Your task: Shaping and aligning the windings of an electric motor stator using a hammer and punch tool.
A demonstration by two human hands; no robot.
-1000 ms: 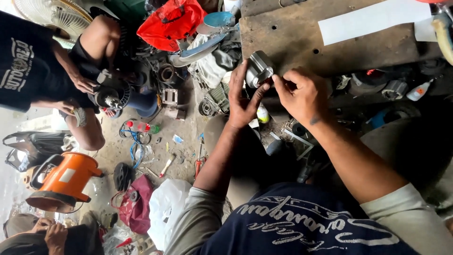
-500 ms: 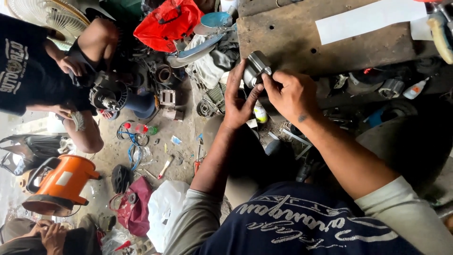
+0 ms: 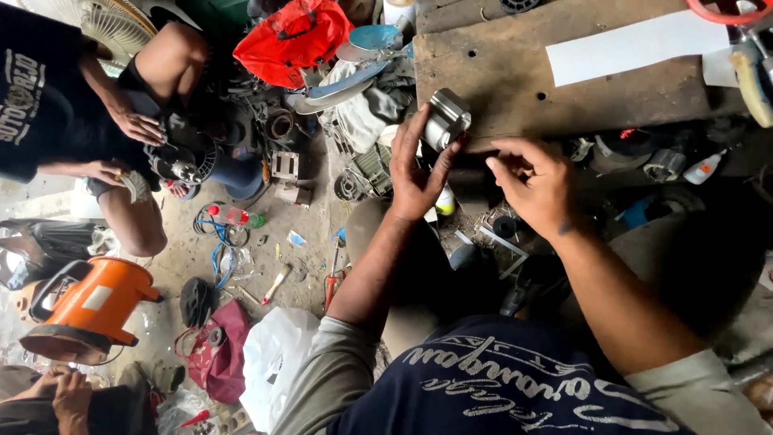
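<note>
My left hand [image 3: 416, 173] grips a short shiny metal cylinder [image 3: 445, 118], a piston-like part, and holds it at the edge of a worn wooden bench top [image 3: 515, 89]. A little to the right of the cylinder, my right hand [image 3: 533, 184] hovers with its fingers curled toward it, holding nothing that I can see. Both my forearms reach up from the bottom of the view, over my dark printed shirt.
Another person [image 3: 97, 121] at the left handles a round black engine part [image 3: 183, 161]. Tools, wires and a screwdriver [image 3: 331, 283] litter the dirt floor. An orange machine [image 3: 84, 310] sits lower left, a red bag [image 3: 294, 36] lies above. A white paper sheet [image 3: 636, 47] rests on the bench.
My right hand has come off the cylinder and drawn back to the right. My left hand still holds the cylinder. The other person's hands have shifted on the engine part.
</note>
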